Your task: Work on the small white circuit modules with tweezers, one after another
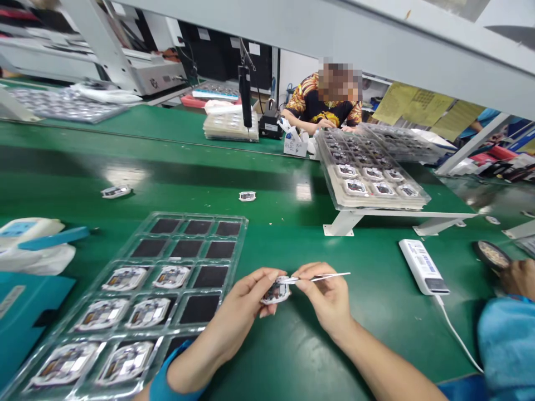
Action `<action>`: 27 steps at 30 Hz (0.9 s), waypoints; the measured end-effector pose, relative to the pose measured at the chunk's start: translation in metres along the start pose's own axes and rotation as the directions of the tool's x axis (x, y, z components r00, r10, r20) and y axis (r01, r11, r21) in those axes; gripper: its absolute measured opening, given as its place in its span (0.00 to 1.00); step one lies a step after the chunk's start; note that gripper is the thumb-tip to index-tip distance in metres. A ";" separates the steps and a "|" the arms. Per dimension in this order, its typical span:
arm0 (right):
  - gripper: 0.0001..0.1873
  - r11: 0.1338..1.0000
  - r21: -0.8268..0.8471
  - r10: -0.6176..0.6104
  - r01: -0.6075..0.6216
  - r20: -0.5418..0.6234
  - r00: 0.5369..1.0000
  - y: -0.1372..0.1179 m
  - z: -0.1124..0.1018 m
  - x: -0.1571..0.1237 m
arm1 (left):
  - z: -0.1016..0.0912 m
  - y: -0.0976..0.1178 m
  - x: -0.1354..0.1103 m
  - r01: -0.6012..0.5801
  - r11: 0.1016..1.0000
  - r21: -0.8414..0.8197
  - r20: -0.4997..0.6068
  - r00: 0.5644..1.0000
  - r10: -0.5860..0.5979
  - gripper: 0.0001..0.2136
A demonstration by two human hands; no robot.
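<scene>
My left hand [251,295] pinches a small white-framed electronic module [276,291] above the green bench. In my right hand [326,295] is a pair of slim metal tweezers [320,277], whose tips meet the module's upper edge. Whether the tips grip any part is too small to tell. To the left of my left hand lies a clear compartment tray [243,223]. Several similar modules [150,312] sit in its left and middle columns, while other compartments show dark pads.
Two loose modules [247,196] [116,191] lie across the bench. A stacked tray of modules [376,203] stands on a raised shelf at right. A white corded device [423,267] is nearby. One co-worker [311,100] sits opposite; another's hand [518,278] shows at right.
</scene>
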State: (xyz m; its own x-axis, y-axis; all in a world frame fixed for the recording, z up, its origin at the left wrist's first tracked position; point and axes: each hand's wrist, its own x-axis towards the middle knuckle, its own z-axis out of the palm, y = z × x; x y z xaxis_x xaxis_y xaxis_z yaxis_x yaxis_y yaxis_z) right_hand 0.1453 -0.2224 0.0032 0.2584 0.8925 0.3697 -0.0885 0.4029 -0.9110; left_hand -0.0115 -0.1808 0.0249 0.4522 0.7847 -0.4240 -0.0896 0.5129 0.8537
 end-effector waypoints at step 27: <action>0.09 0.940 -0.030 0.336 -0.339 -0.077 0.939 -0.010 -0.006 0.010 | -0.009 -0.008 0.001 -0.262 0.870 0.417 0.136 0.965 0.226 0.13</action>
State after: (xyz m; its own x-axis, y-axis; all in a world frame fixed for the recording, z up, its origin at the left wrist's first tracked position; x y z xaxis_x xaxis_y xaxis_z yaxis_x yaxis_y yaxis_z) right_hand 0.1543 -0.2188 0.0155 0.2866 0.9577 0.0272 -0.1418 0.0704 -0.9874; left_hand -0.0182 -0.1806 0.0149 0.5364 0.8256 -0.1751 0.1736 0.0951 0.9802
